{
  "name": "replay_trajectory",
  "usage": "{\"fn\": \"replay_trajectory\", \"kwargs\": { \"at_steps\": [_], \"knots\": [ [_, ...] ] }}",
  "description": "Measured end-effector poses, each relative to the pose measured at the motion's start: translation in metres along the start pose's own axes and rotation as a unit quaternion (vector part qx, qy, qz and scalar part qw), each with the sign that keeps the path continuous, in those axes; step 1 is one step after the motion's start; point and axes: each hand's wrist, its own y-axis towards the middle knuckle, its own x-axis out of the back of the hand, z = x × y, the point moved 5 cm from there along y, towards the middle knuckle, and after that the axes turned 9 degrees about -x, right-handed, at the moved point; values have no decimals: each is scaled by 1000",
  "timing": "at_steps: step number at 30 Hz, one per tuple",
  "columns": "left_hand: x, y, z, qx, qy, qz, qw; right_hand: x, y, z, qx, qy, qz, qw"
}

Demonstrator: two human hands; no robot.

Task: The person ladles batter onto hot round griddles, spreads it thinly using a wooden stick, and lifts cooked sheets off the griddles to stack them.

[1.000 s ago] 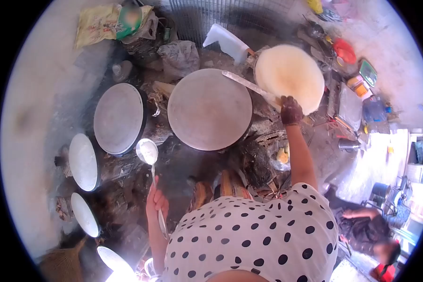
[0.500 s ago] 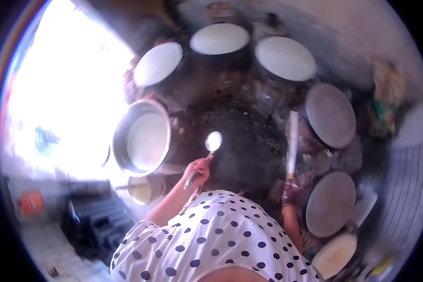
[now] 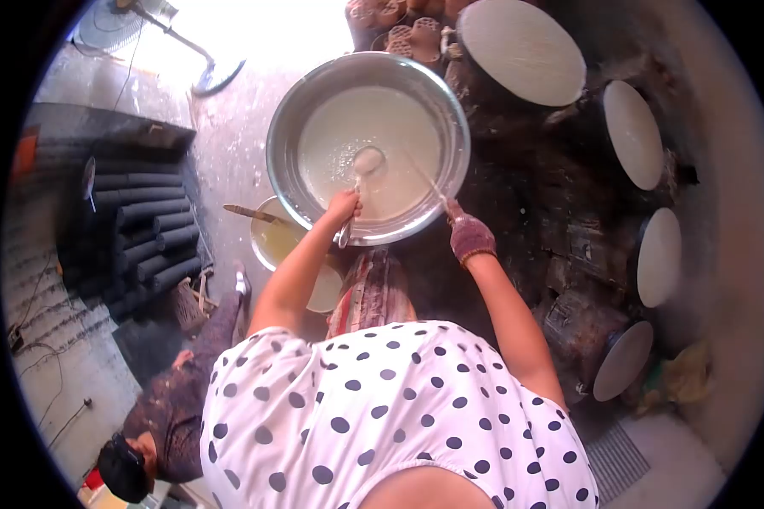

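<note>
A wide metal basin [image 3: 282, 161] of milky white liquid [image 3: 327, 127] stands in front of me. My left hand [image 3: 345, 206] is closed around the handle of a ladle [image 3: 368, 161], whose bowl is at the liquid's surface near the middle of the basin. At the basin's right rim, my right hand [image 3: 471, 237], in a dark red knitted glove, grips a thin, pale flat stick [image 3: 427, 176]. The stick slants over the rim into the basin. Its far end is hard to make out against the liquid.
Left of the basin, a bucket [image 3: 261, 248] of yellowish liquid has a wooden-handled tool [image 3: 250, 212] across it. Several round, pale-topped pans, one [image 3: 522, 53] at upper right, curve down the right side. Black cylinders [image 3: 153, 216] are stacked left. Another person [image 3: 174, 399] is at lower left.
My view has swung left, bringing the basin from the left side to the front. The ladle has moved from above the dark floor into the basin, and the upright stick now slants into it.
</note>
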Motion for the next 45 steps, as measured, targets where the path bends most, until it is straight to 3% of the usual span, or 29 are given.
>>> {"fn": "replay_trajectory", "kwargs": {
  "at_steps": [1, 2, 3, 4, 5, 6, 7, 8, 9, 10, 11, 13, 14, 16, 17, 18, 19, 21, 26, 29, 31, 32, 34, 35, 37, 39, 41, 44, 45],
  "knots": [
    [7, 12, 0, 10, -7, -4, 1000, 8, 8, 19, -66, -14, 11, 998],
    [12, 24, -2, -2, 73, -5, 997, 8, 14, 34, -118, -41, 94, 988],
    [18, 37, -5, -12, 151, -2, 988, -2, 24, 35, -124, -49, 103, 986],
    [23, 48, 0, -23, 260, 7, 965, -19, 28, 31, -9, -38, 101, 994],
    [22, 49, -2, -18, 254, 8, 967, -33, 29, 29, 107, -26, 97, 989],
    [20, 46, -11, -16, 317, 16, 948, -27, 26, 29, 149, 41, 0, 988],
    [19, 42, -15, -12, 380, 25, 925, -33, 30, 26, 148, 36, 7, 988],
    [20, 48, 3, -8, 378, 25, 925, -38, 32, 23, 54, 17, 68, 996],
    [22, 58, 18, -139, 465, -18, 874, -44, 32, 17, -40, 0, 127, 991],
    [20, 61, 22, -267, 539, -60, 797, -65, 37, 5, 79, 67, 71, 992],
    [16, 55, 16, -264, 540, -59, 797, -67, 31, 4, 78, 68, 74, 992],
    [-5, 39, 21, -30, 388, 42, 920, -69, 19, -5, -49, 187, 64, 979],
    [-14, 42, 35, -28, 389, 42, 920, -102, 23, -19, -112, 218, 98, 965],
    [-39, 51, 73, 71, 67, 74, 992, -119, 5, -10, -109, 337, 151, 923],
    [-49, 38, 57, 65, 71, 76, 992, -107, -18, 3, -149, 422, 195, 873],
    [-60, 11, 27, 116, -86, 48, 988, -82, -41, 21, -188, 512, 226, 807],
    [-71, -15, -8, 161, -239, 22, 957, -62, -54, 30, -179, 519, 219, 806],
    [-82, -55, -86, 84, -231, 22, 969, -34, -73, 42, -156, 562, 215, 783],
    [-77, -160, -268, -160, -189, 70, 966, 54, -105, 73, 86, 587, 93, 799],
    [-66, -218, -343, -280, -88, 101, 951, 117, -134, 74, 123, 616, 46, 777],
    [-56, -227, -371, -261, -40, 123, 957, 141, -131, 55, 114, 611, 40, 782],
    [-50, -220, -376, -266, -33, 135, 954, 150, -124, 44, 211, 465, -122, 851],
    [-44, -188, -364, -166, 58, 156, 972, 158, -136, 50, 319, 228, -433, 811],
    [-46, -168, -351, -160, 71, 176, 969, 141, -126, 46, 298, 234, -445, 811],
    [-76, -126, -312, 34, -204, 239, 949, 93, -93, 31, 213, 21, -436, 874],
    [-114, -120, -284, 50, -210, 211, 953, 59, -106, 2, 126, 66, -448, 883],
    [-150, -141, -269, -193, 30, 272, 942, 32, -136, -49, 85, 156, -453, 874],
    [-238, -170, -225, -123, 57, 339, 931, 8, -176, -125, 16, 235, -478, 846],
    [-252, -143, -229, 15, -59, 409, 910, 1, -165, -116, -42, 214, -496, 841]
  ]
}}
